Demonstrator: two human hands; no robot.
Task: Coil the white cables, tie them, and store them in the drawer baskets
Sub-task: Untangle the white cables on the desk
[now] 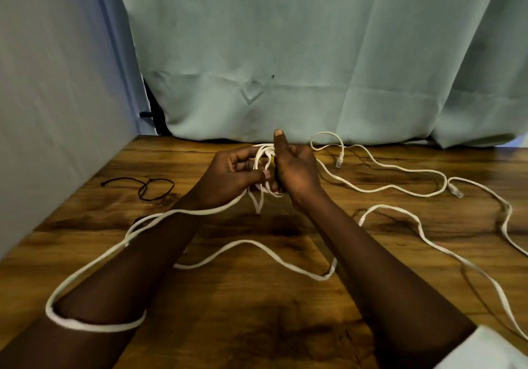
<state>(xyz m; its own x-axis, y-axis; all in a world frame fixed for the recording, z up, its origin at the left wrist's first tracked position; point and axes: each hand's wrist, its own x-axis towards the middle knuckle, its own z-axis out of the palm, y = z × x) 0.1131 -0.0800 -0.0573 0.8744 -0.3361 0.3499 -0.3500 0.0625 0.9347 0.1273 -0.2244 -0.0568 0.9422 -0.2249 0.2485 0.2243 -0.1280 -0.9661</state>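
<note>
Over the far middle of the wooden table (pixel 257 311), both hands meet on a small coil (pixel 263 156) of white cable, held clear of the surface. The right hand (pixel 295 170) grasps the coil from its own side, fingers wrapped round the bunched turns and thumb pointing straight up. The left hand (pixel 233 174) is curled too; its thumb and forefinger pinch a strand at the near edge of the coil.

From the coil the slack (pixel 200 211) runs down and left across the left forearm, then circles that arm in one loose loop near the elbow. Another stretch snakes over the table between the two forearms.

Right of the hands, more loose cable (pixel 405 170) lies in long curves on the wood and reaches the right edge of view. Two plug ends show there: one (pixel 339 163) near the right hand, one (pixel 456 191) farther right. How many separate cables these strands make cannot be told, because they cross and leave the frame.

One thin black cord (pixel 150 181), looped once, lies on the table left of the hands, well apart from the white cable. Pale green cloth (pixel 314 40) hangs behind the table, with a plain wall (pixel 57 83) on the left. A blurred white edge (pixel 485 351) sits at the lower right corner; what it is cannot be told.
</note>
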